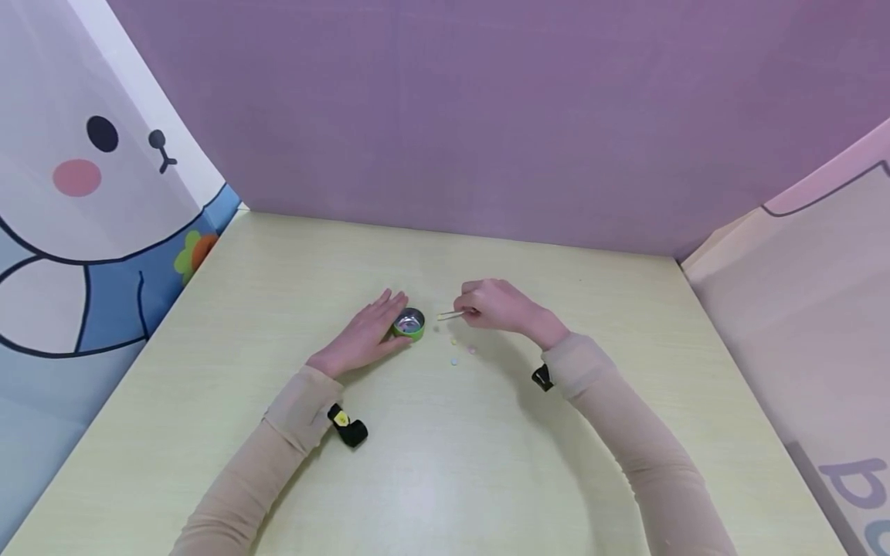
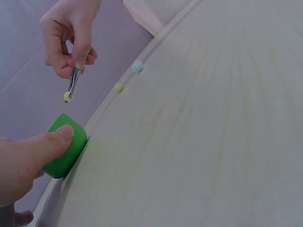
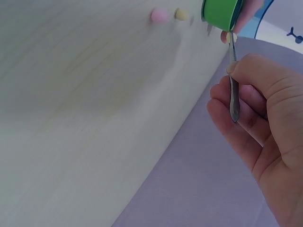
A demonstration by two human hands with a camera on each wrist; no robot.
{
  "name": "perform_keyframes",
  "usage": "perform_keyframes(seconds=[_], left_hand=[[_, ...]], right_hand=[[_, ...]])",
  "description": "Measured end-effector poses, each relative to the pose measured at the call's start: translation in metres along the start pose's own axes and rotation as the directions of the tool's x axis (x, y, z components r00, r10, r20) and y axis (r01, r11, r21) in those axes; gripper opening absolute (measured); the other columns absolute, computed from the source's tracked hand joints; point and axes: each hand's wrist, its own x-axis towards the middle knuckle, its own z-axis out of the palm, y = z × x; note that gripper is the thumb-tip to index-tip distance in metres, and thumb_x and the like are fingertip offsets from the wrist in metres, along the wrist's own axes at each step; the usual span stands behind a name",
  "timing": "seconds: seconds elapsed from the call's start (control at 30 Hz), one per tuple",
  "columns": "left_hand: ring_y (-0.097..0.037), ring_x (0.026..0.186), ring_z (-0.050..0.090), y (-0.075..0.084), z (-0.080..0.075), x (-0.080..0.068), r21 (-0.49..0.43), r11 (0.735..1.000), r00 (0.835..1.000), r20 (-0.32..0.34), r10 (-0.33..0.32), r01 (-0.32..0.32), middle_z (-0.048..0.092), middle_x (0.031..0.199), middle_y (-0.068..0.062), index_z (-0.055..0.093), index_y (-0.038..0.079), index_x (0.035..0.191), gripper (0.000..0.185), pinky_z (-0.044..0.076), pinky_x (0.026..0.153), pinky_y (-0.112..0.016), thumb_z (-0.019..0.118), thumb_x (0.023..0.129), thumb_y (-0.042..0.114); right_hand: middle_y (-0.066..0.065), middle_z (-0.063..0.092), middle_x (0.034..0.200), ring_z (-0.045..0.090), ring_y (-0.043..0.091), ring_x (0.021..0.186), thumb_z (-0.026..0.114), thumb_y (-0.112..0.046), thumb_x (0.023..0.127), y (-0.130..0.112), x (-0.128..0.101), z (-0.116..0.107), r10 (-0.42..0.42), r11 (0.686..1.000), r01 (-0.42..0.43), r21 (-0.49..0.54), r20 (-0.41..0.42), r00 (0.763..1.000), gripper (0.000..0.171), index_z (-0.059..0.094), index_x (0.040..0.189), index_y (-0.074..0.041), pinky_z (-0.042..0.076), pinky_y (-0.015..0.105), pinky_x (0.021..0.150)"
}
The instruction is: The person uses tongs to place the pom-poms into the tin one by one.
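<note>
A small round green tin (image 1: 417,335), silvery inside, stands on the table. My left hand (image 1: 366,330) holds it, thumb against the near wall and fingers along the far side. Small things lie inside it, too tiny to make out. To the tin's right, my right hand (image 1: 499,305) pinches metal tweezers (image 3: 235,97) between thumb and fingers. The tweezers' tips grip a small yellow bead (image 2: 68,96), raised above the table close beside the tin. On the table between the hands lie another yellow bead (image 2: 118,88), a light blue bead (image 2: 137,67) and a pink bead (image 3: 159,15).
The pale wooden table (image 1: 431,463) ends at a purple wall (image 1: 487,116) behind. A panel with a cartoon animal (image 1: 104,232) stands along the left, a pale panel (image 1: 799,309) along the right. Both wrists carry black straps (image 1: 353,432).
</note>
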Motion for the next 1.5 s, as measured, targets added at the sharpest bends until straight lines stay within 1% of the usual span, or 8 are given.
perform_keyframes(seconds=[0.23, 0.5, 0.67, 0.73, 0.83, 1.0, 1.2, 1.5], left_hand=[[-0.040, 0.154, 0.015, 0.002, -0.001, 0.001, -0.001, 1.000, 1.000, 0.004, 0.001, -0.001, 0.023, 0.163, -0.020, 0.025, -0.001, 0.155, 0.080, 0.019, 0.124, -0.060, 0.063, 0.096, 0.039], [-0.039, 0.154, 0.016, 0.002, 0.001, 0.002, 0.000, 1.000, 1.000, -0.001, 0.002, -0.002, 0.024, 0.163, -0.020, 0.027, -0.002, 0.154, 0.080, 0.022, 0.123, -0.060, 0.064, 0.096, 0.038], [-0.039, 0.154, 0.014, 0.003, 0.001, 0.001, -0.007, 1.000, 1.000, 0.015, -0.009, 0.009, 0.022, 0.164, -0.019, 0.025, -0.001, 0.155, 0.081, 0.020, 0.125, -0.059, 0.063, 0.096, 0.040], [-0.038, 0.155, 0.013, 0.004, 0.000, 0.002, -0.008, 1.000, 1.000, 0.021, -0.013, 0.014, 0.021, 0.164, -0.019, 0.023, 0.000, 0.155, 0.082, 0.018, 0.125, -0.058, 0.062, 0.096, 0.041], [-0.038, 0.155, 0.012, 0.003, -0.002, 0.004, -0.006, 1.000, 1.000, 0.021, -0.015, 0.015, 0.021, 0.165, -0.018, 0.023, 0.000, 0.156, 0.082, 0.018, 0.126, -0.057, 0.061, 0.097, 0.042], [-0.036, 0.155, 0.012, 0.003, -0.003, 0.006, -0.004, 1.000, 0.999, 0.032, -0.025, 0.026, 0.021, 0.165, -0.017, 0.023, 0.002, 0.156, 0.082, 0.018, 0.125, -0.059, 0.062, 0.096, 0.042], [-0.036, 0.155, 0.012, 0.004, -0.003, 0.006, -0.004, 0.999, 0.999, 0.041, -0.031, 0.032, 0.020, 0.165, -0.016, 0.022, 0.002, 0.156, 0.082, 0.018, 0.125, -0.058, 0.062, 0.096, 0.042], [-0.037, 0.155, 0.013, 0.007, -0.006, 0.005, 0.005, 0.999, 0.999, 0.038, -0.038, 0.038, 0.021, 0.165, -0.017, 0.023, 0.002, 0.156, 0.081, 0.018, 0.125, -0.059, 0.062, 0.097, 0.040]], right_hand=[[-0.002, 0.048, 0.067, 0.037, 0.005, 0.059, 0.063, 0.002, 0.081, -0.005, 0.005, -0.002, -0.012, 1.000, 0.012, -0.008, 0.002, 1.000, 0.016, 0.065, 0.075, -0.012, 0.028, 0.017, 0.052], [-0.003, 0.047, 0.067, 0.037, 0.005, 0.060, 0.062, 0.002, 0.082, -0.008, 0.009, -0.001, -0.011, 1.000, 0.011, -0.005, 0.021, 1.000, 0.016, 0.065, 0.076, -0.012, 0.029, 0.017, 0.053], [-0.002, 0.055, 0.071, 0.042, 0.003, 0.061, 0.064, 0.001, 0.083, -0.015, 0.003, -0.001, -0.025, 0.998, 0.022, 0.056, 0.054, 0.998, 0.014, 0.071, 0.082, -0.010, 0.035, 0.015, 0.054], [-0.002, 0.058, 0.073, 0.045, 0.002, 0.062, 0.065, 0.001, 0.084, -0.021, 0.000, -0.001, -0.048, 0.995, 0.041, 0.090, 0.071, 0.996, 0.013, 0.073, 0.086, -0.009, 0.040, 0.014, 0.056], [-0.002, 0.061, 0.075, 0.050, 0.002, 0.064, 0.068, -0.002, 0.085, -0.029, -0.004, 0.000, -0.085, 0.991, 0.074, 0.111, 0.097, 0.992, 0.012, 0.075, 0.091, -0.010, 0.045, 0.013, 0.058], [-0.002, 0.063, 0.078, 0.053, 0.001, 0.065, 0.070, -0.006, 0.086, -0.037, -0.007, 0.006, -0.109, 0.990, 0.096, 0.101, 0.134, 0.985, 0.012, 0.076, 0.095, -0.012, 0.048, 0.012, 0.060], [-0.002, 0.064, 0.078, 0.051, 0.002, 0.064, 0.070, -0.004, 0.084, -0.037, -0.005, 0.013, -0.113, 0.991, 0.101, 0.092, 0.137, 0.984, 0.015, 0.076, 0.094, -0.012, 0.046, 0.012, 0.058], [-0.002, 0.066, 0.080, 0.054, 0.004, 0.066, 0.071, -0.004, 0.083, -0.037, -0.002, 0.018, -0.126, 0.991, 0.119, 0.056, 0.153, 0.980, 0.016, 0.076, 0.096, -0.012, 0.049, 0.013, 0.060]])
